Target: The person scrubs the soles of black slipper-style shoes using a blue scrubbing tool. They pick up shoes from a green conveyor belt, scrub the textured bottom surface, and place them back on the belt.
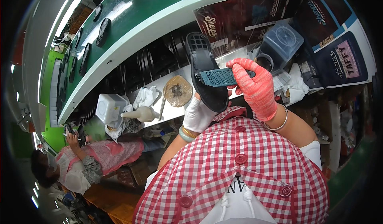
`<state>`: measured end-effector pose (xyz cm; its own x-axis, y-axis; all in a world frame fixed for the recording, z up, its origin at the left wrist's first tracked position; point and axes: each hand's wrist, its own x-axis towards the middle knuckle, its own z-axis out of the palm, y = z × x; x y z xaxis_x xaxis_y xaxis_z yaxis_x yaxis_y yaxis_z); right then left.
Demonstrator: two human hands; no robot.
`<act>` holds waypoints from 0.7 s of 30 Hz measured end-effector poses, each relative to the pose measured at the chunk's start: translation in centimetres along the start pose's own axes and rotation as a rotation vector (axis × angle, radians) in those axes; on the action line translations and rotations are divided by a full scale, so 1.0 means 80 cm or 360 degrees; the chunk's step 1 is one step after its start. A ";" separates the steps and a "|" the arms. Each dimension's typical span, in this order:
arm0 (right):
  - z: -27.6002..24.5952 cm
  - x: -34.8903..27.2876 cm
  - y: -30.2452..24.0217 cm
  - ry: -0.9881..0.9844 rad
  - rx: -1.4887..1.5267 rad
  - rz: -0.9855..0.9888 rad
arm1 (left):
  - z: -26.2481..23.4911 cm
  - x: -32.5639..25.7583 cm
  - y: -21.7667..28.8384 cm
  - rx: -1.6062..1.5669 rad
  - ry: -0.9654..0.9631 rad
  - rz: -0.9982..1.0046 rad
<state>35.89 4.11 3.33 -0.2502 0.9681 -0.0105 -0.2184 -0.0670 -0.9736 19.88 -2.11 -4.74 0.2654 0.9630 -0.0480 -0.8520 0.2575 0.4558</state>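
A long black shoe sole (203, 60) stands tilted in front of me, its far end marked with a grid of hollows. In a white glove, my left hand (198, 114) is closed round the near end of the sole from the left side. My right hand (256, 87), gloved in pinkish red, grips a flat teal brush (220, 77) by its right end. The brush lies across the middle of the sole, and its bristly tip reaches the sole's left edge. Whether the tip presses on the surface, I cannot tell.
On the white worktop are a round brown disc (177, 91), a pale squeeze bottle (139, 114), crumpled white cloth (146, 97) and a white tub (110, 108). A clear plastic container (281, 40) stands right. A green conveyor (137, 12) carries soles beyond; a co-worker (91, 160) is at left.
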 end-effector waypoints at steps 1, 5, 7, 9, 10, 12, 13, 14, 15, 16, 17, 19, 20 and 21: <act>-0.001 0.001 0.000 -0.0017 0.0000 -0.0030 | 0.002 -0.001 -0.001 0.0022 0.0020 0.0003; -0.001 0.004 -0.007 -0.0025 -0.0019 -0.0060 | 0.004 -0.003 0.000 0.0139 0.0026 0.0005; 0.000 0.009 -0.011 0.0007 -0.0025 -0.0105 | 0.004 -0.005 -0.002 0.0187 -0.0022 0.0025; 0.000 0.016 -0.011 0.0045 -0.0016 -0.0222 | 0.002 -0.006 -0.002 0.0229 -0.0031 0.0008; -0.001 0.018 -0.014 0.0046 -0.0025 -0.0223 | 0.002 -0.006 -0.002 0.0249 -0.0035 0.0001; -0.001 0.022 -0.021 0.0052 -0.0045 -0.0226 | 0.004 -0.008 0.001 0.0283 -0.0038 -0.0024; -0.002 0.025 -0.023 0.0063 -0.0053 -0.0223 | 0.004 -0.009 0.001 0.0316 -0.0054 -0.0024; -0.002 0.028 -0.026 0.0074 -0.0062 -0.0221 | 0.004 -0.009 0.002 0.0350 -0.0070 -0.0024; -0.002 0.030 -0.029 0.0082 -0.0069 -0.0218 | 0.001 -0.009 0.001 0.0337 -0.0104 -0.0045; -0.002 0.034 -0.031 0.0085 -0.0077 -0.0242 | -0.005 -0.009 0.000 0.0324 -0.0138 -0.0066; -0.002 0.039 -0.031 0.0087 -0.0085 -0.0265 | -0.009 -0.008 0.000 0.0311 -0.0172 -0.0086; -0.004 0.045 -0.036 0.0051 -0.0101 -0.0301 | -0.014 -0.012 -0.003 0.0314 -0.0117 -0.0083; -0.005 0.043 -0.039 0.0031 -0.0129 -0.0267 | -0.014 -0.013 -0.004 0.0316 -0.0089 -0.0080; -0.005 0.040 -0.040 0.0000 -0.0159 -0.0226 | -0.015 -0.014 -0.004 0.0294 -0.0081 -0.0089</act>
<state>36.14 7.52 6.32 -0.2235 0.9662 0.1285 -0.1566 0.0946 -0.9831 19.27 -3.15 -5.90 0.3366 0.9410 -0.0351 -0.7393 0.2872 0.6090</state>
